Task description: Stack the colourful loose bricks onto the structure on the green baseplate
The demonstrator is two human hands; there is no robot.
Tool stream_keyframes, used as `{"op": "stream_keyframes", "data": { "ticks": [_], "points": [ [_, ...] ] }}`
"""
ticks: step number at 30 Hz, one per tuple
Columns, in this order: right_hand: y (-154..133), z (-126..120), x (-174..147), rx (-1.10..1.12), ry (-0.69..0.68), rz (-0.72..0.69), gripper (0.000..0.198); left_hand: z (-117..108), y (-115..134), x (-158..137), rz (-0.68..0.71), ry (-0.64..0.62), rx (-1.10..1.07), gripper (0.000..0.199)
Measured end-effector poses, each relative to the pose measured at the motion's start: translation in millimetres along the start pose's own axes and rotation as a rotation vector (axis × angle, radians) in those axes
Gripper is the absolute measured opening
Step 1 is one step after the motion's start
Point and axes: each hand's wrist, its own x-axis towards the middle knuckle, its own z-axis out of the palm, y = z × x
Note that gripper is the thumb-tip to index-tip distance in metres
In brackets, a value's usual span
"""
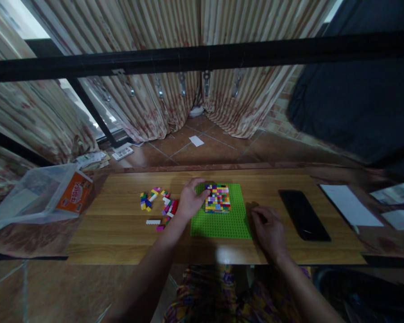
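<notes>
A block of many-coloured toy building bricks [217,202] is built up on the far part of a green baseplate [222,226]. At its left side is my left hand [190,199], its thumb touching the bricks near the far left corner and its fingers stretched out, apart from the thumb. My right hand [268,226] rests by the right edge of the baseplate. Its fingers are curled in, and I see nothing between them. Loose bricks [151,197] in several colours lie left of my left hand, with a white brick [153,222] and a magenta brick [160,228] nearer me.
The wooden table [114,242] also bears a black phone-like slab [304,215] on the right. To the left stands a clear plastic bin [43,186] with an orange label. A black bar [188,58] crosses in front of striped curtains [155,27]. Paper [350,204] lies off the right side.
</notes>
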Motion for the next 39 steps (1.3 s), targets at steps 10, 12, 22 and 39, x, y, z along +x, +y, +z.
{"op": "stream_keyframes", "data": {
  "ticks": [10,12,22,39],
  "points": [
    [-0.8,-0.7,0.4,0.002,-0.003,-0.016,0.021,20.9,-3.8,12.4,-0.206,-0.142,-0.318,0.023],
    [-1.1,-0.8,0.4,-0.002,-0.005,-0.015,0.021,22.5,-2.3,11.1,-0.214,-0.152,-0.341,0.022],
    [0.5,0.2,0.4,-0.038,-0.031,-0.032,0.022,27.1,-1.8,8.1,-0.166,-0.139,-0.28,0.022],
    [11.1,2.2,-1.0,-0.086,-0.023,-0.085,0.029,16.6,7.7,-9.3,-0.114,0.032,-0.205,0.028]
  ]
}}
